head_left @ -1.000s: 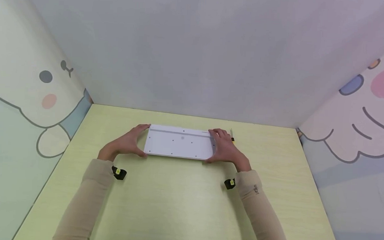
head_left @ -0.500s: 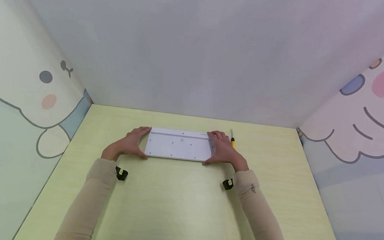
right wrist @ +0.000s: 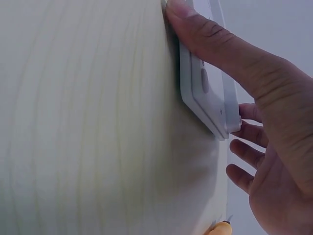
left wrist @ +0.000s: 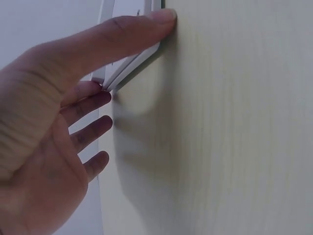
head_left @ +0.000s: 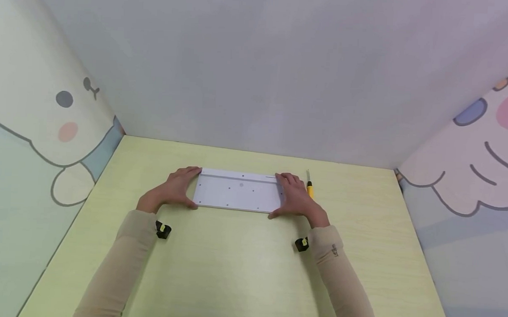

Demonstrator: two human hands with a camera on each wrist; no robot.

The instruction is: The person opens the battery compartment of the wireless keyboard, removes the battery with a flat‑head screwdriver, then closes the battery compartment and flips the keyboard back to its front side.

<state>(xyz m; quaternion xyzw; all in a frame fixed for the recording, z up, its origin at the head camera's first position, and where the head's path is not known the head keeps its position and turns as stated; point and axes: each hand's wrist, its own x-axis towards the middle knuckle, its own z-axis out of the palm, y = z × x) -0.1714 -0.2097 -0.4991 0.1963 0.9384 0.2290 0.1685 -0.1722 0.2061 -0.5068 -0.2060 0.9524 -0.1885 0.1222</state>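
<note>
A slim white keyboard (head_left: 238,195) lies face down, its underside dotted with small screws and a raised strip along the far edge. It is flat on the table or just above it; I cannot tell which. My left hand (head_left: 173,188) grips its left end, thumb at the near edge and fingertips at the far edge. At the other end, my right hand (head_left: 293,196) grips it the same way. The right wrist view shows an oblong foot on the keyboard (right wrist: 211,90) beside the thumb. A screwdriver (head_left: 310,190) with a yellow handle lies just right of the right hand.
The pale wooden table (head_left: 233,265) extends around the keyboard. A grey back wall (head_left: 256,84) rises behind its far edge, and side walls with cartoon drawings flank it. A black wrist camera (head_left: 163,230) sits at each cuff.
The keyboard has come slightly nearer and appears lowered, both hands still holding its ends. With the right hand shifted a little left, more of the screwdriver's yellow handle shows.
</note>
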